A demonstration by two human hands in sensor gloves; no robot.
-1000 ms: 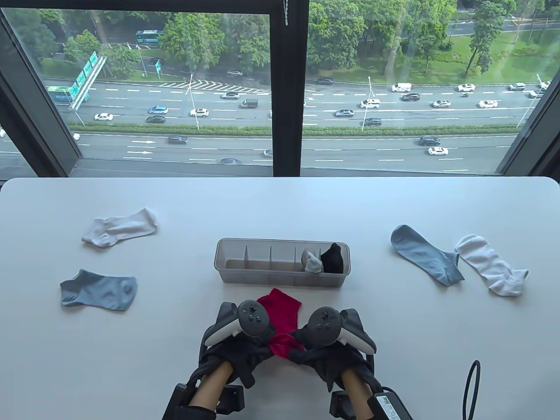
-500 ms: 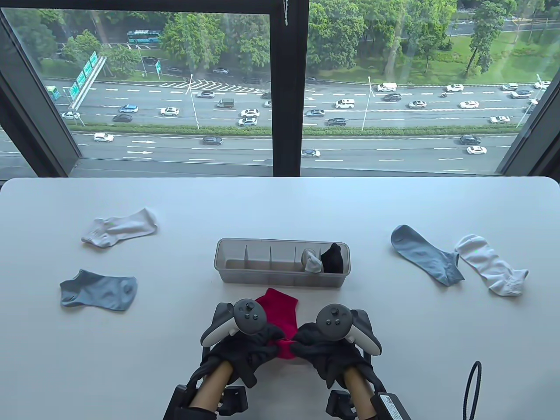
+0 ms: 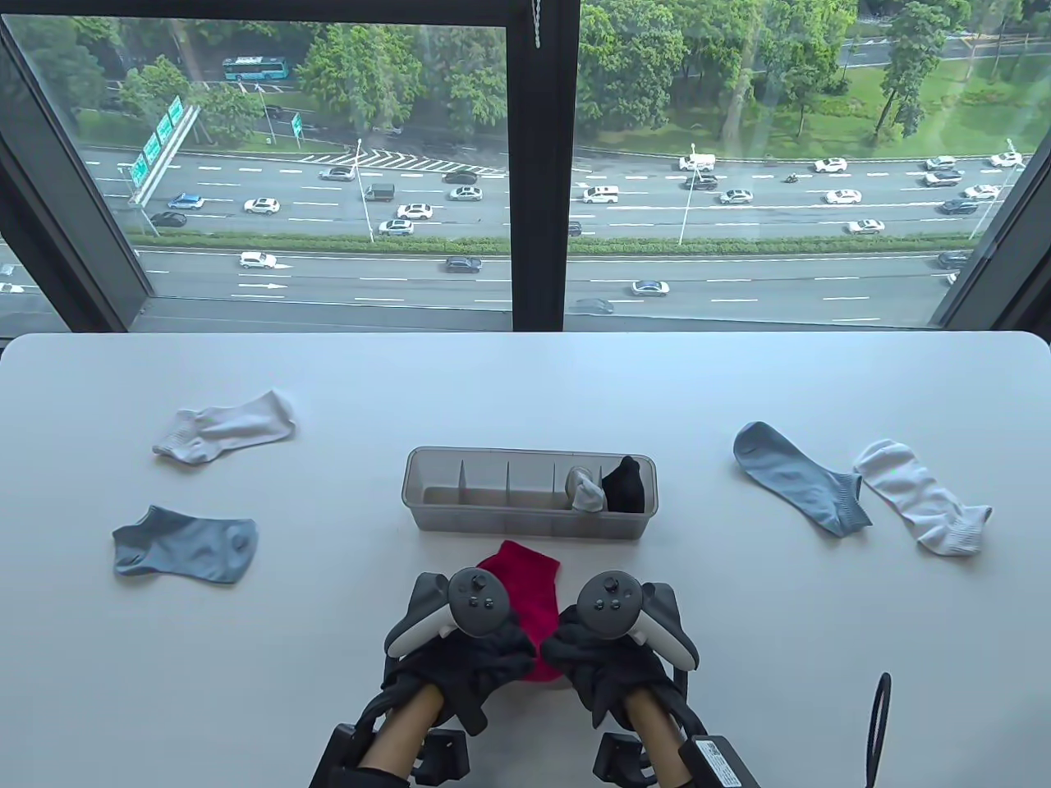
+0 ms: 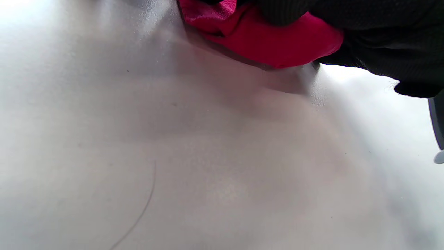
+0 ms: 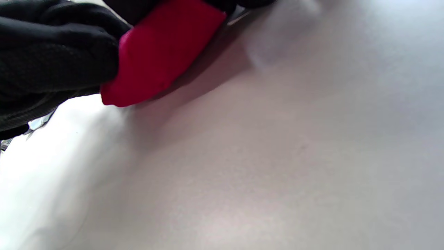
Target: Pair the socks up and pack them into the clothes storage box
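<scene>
Red socks (image 3: 525, 591) lie on the white table just in front of the clear storage box (image 3: 460, 517). My left hand (image 3: 484, 657) and right hand (image 3: 587, 652) grip the socks' near end together, fingers curled into the fabric. Both wrist views show the red cloth (image 4: 270, 41) (image 5: 163, 52) bunched under black gloved fingers. The box's two right compartments hold a grey-white rolled pair (image 3: 585, 491) and a black pair (image 3: 625, 484). Loose on the table lie a white sock (image 3: 226, 427) and a blue sock (image 3: 187, 545) at left, a blue sock (image 3: 800, 478) and a white sock (image 3: 924, 497) at right.
The box's left compartments hold nothing. A black cable loop (image 3: 878, 730) sits at the table's near right edge. A large window lies beyond the table's far edge.
Both hands have drawn closer together over the red socks' near end, rolling it up so less red shows between them. The other socks and the box have not moved.
</scene>
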